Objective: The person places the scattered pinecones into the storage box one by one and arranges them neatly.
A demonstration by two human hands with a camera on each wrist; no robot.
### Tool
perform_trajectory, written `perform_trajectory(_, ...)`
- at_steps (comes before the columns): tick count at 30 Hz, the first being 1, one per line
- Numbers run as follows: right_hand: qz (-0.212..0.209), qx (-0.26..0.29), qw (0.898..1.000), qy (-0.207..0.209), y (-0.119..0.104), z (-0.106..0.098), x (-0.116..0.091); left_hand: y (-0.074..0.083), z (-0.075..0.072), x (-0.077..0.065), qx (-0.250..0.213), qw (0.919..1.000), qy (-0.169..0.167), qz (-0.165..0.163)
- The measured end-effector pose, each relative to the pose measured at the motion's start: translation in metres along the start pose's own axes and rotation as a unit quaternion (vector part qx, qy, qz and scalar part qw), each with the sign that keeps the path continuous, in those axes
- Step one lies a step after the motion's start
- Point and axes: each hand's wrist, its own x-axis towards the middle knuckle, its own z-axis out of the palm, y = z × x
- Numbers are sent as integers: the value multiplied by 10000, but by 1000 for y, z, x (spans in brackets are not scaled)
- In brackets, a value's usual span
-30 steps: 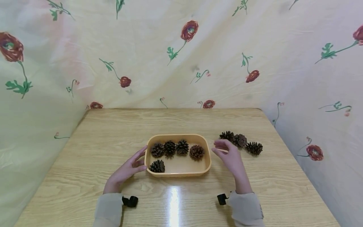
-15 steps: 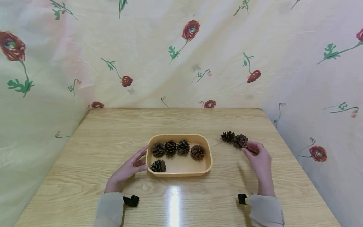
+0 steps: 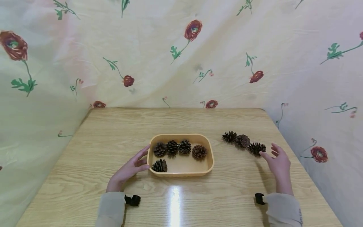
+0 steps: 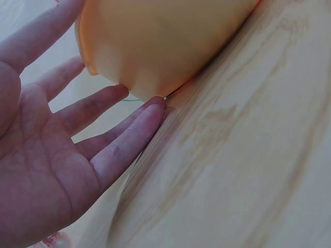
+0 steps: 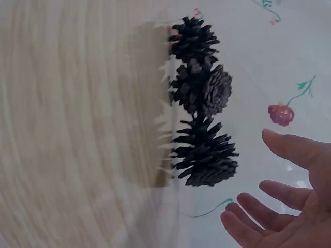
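Well, a yellow tray is set mid-scene on the wood-grained bench, and its left end is touched by the fingertips of the left hand, whose fingers are spread and curled round nothing. Inside, along the far wall, a left-end cone, a dark cone and a neighbouring cone are lined up; a browner cone is seated to the right, and a corner cone is tucked in near left. Over on the right, outside the tray, a slanting row is made by a far cone, a middle cone and a near cone. Just right of that last one, the right hand is held released, fingers relaxed; a gap to the cone is shown in the right wrist view. Forearms are covered by pale sleeves, and the far side is hung with flower-printed cloth.
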Motion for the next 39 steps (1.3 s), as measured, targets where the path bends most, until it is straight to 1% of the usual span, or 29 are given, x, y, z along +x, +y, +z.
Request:
perform_trajectory(4, 26, -225, 9989, -417, 5, -3, 7, 0, -1, 0, -67, 10000, -6, -68)
perform_trajectory(6, 61, -288, 9978, -594, 7, -3, 10, 0, -1, 0, -51, 10000, -21, -39)
perform_trajectory(10, 100, -248, 9955, -913, 9, -2, 15, -1, -1, 0, -29, 10000, -35, -11)
perform_trajectory(14, 49, -225, 9938, -1092, 12, 0, 19, -1, -1, -1, 3, 10000, -19, -18)
perform_trajectory(23, 29, -227, 9955, -923, 15, 7, 23, 0, -1, -2, 28, 10000, 31, -79)
perform_trajectory(29, 2, -308, 9959, -847, 13, 8, 25, 1, 1, -2, -69, 9998, 96, -178)
perform_trajectory(34, 52, -325, 9961, -817, 12, 7, 26, 1, 1, -3, -35, 9998, 107, -187)
perform_trajectory(39, 95, -340, 9959, -829, 15, 6, 26, 2, 2, -3, -46, 9999, 75, -124)
